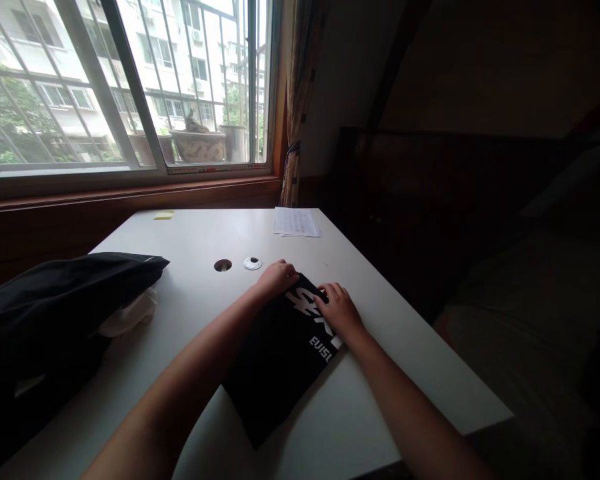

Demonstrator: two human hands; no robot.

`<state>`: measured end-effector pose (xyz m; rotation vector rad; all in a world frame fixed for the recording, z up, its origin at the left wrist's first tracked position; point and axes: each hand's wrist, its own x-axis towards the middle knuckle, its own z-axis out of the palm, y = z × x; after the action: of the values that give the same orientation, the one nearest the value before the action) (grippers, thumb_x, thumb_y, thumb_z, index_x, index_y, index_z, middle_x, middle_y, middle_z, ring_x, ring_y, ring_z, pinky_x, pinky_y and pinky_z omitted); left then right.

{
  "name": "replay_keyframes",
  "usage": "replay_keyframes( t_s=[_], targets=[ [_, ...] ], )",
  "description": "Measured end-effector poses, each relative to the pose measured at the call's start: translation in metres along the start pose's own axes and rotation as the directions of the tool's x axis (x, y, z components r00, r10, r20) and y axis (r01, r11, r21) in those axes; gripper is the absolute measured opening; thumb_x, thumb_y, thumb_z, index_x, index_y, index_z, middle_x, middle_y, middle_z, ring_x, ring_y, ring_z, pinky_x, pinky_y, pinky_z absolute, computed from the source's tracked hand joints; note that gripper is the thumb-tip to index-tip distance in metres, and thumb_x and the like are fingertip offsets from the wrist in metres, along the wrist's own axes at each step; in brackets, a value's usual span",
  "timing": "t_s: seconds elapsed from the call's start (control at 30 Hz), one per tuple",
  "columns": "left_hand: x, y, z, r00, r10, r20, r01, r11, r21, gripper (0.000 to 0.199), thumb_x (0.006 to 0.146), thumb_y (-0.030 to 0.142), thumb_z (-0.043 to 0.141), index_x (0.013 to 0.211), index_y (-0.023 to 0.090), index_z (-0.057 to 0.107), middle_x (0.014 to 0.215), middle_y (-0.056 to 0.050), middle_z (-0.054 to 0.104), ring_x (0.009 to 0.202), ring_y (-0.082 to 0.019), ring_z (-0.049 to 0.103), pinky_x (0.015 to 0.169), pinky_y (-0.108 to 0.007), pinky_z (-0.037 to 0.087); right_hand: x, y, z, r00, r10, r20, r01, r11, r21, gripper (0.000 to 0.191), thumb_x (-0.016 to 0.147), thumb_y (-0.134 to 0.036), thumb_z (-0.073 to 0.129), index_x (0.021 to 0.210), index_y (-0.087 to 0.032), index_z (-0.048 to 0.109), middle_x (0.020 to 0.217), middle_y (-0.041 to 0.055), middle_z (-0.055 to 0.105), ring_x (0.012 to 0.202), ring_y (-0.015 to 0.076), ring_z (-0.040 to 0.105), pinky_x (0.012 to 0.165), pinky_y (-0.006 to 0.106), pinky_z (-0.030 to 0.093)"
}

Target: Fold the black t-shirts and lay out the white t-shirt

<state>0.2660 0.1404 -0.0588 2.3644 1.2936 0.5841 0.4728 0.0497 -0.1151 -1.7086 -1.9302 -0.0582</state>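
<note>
L hand [279,275], fingers curled, grips far corner of folded black cloth w/ white lettering [275,360] on white table [200,233]; R hand [339,308], fingers part-bent, rests atop its R edge.

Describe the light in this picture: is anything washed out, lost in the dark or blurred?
Head view: the buildings outside look pale and washed out; head view: the room's right side sinks almost to black; head view: the folded black cloth shows little detail apart from its white lettering; head view: the writing on the papers is too indistinct to read.
</note>
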Motion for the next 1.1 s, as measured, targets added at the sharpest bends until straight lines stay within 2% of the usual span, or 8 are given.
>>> replay_keyframes(
  t_s=[0.1, 0.23, 0.4, 0.63, 0.9, 1.0, 1.1],
  targets=[
    [0.016, 0.004, 0.008, 0.997, -0.069, 0.029, 0.068, 0.998, 0.005, 0.020, 0.093, 0.031, 0.065, 0.102, 0.015, 0.073, 0.114, -0.011, 0.065, 0.099, -0.024, 0.066, 0.092, -0.035, 0.051, 0.002, 0.009, 0.007, 1.000, 0.014, -0.013, -0.014, 0.999, 0.029, 0.018, 0.096, -0.031, 0.057, 0.110, -0.021, 0.062, 0.108, 0.0101, 0.065, 0.101, 0.0260, 0.060, 0.094, 0.038, 0.048],
    [0.030, 0.005, 0.009, 0.979, -0.148, 0.136, 0.154, 0.988, -0.032, 0.025, 0.096, 0.036, 0.065, 0.110, 0.015, 0.067, 0.115, -0.008, 0.067, 0.101, -0.022, 0.066, 0.090, -0.042, 0.055, 0.004, 0.012, 0.008, 1.000, 0.015, -0.005, -0.015, 0.998, 0.058, 0.016, 0.095, -0.029, 0.055, 0.108, -0.021, 0.060, 0.107, 0.0093, 0.066, 0.101, 0.0249, 0.062, 0.094, 0.036, 0.047],
    [0.032, 0.001, 0.002, 0.943, -0.237, 0.232, 0.274, 0.951, -0.144, 0.030, 0.098, 0.039, 0.062, 0.115, 0.015, 0.065, 0.113, -0.007, 0.067, 0.096, -0.021, 0.067, 0.083, -0.040, 0.059, 0.005, 0.011, 0.004, 0.999, 0.052, 0.015, -0.053, 0.994, 0.096, 0.014, 0.095, -0.027, 0.053, 0.106, -0.021, 0.060, 0.104, 0.0072, 0.068, 0.096, 0.0222, 0.063, 0.086, 0.032, 0.047],
    [0.028, -0.004, 0.006, 0.909, -0.360, 0.210, 0.409, 0.867, -0.285, 0.033, 0.098, 0.039, 0.062, 0.121, 0.016, 0.063, 0.120, -0.008, 0.065, 0.101, -0.023, 0.066, 0.087, -0.042, 0.058, 0.005, 0.007, -0.003, 0.991, 0.104, 0.079, -0.114, 0.985, 0.127, 0.007, 0.095, -0.025, 0.052, 0.100, -0.022, 0.057, 0.097, 0.0053, 0.068, 0.090, 0.0208, 0.062, 0.078, 0.029, 0.043],
    [0.034, -0.002, 0.016, 0.899, -0.386, 0.208, 0.438, 0.822, -0.365, 0.034, 0.098, 0.038, 0.063, 0.125, 0.016, 0.061, 0.123, -0.009, 0.064, 0.103, -0.023, 0.066, 0.088, -0.043, 0.058, 0.002, 0.005, -0.015, 0.982, 0.165, 0.088, -0.176, 0.973, 0.147, 0.006, 0.095, -0.026, 0.052, 0.092, -0.023, 0.056, 0.093, 0.0040, 0.067, 0.084, 0.0199, 0.060, 0.073, 0.029, 0.040],
    [0.036, 0.001, 0.014, 0.909, -0.359, 0.211, 0.414, 0.836, -0.360, 0.034, 0.098, 0.045, 0.061, 0.111, 0.014, 0.066, 0.107, -0.007, 0.069, 0.091, -0.020, 0.067, 0.080, -0.038, 0.058, 0.002, 0.007, -0.017, 0.983, 0.163, 0.081, -0.174, 0.972, 0.157, 0.007, 0.095, -0.025, 0.052, 0.089, -0.023, 0.055, 0.091, 0.0034, 0.065, 0.083, 0.0196, 0.060, 0.072, 0.029, 0.040],
    [0.035, 0.006, 0.011, 0.930, -0.295, 0.220, 0.358, 0.865, -0.351, 0.048, 0.087, 0.060, 0.066, 0.077, 0.014, 0.070, 0.074, -0.005, 0.069, 0.072, -0.019, 0.065, 0.064, -0.029, 0.051, 0.002, 0.007, -0.018, 0.987, 0.148, 0.064, -0.156, 0.975, 0.158, 0.007, 0.094, -0.025, 0.051, 0.086, -0.024, 0.053, 0.090, 0.0033, 0.064, 0.082, 0.0199, 0.059, 0.072, 0.029, 0.040]
  ],
)
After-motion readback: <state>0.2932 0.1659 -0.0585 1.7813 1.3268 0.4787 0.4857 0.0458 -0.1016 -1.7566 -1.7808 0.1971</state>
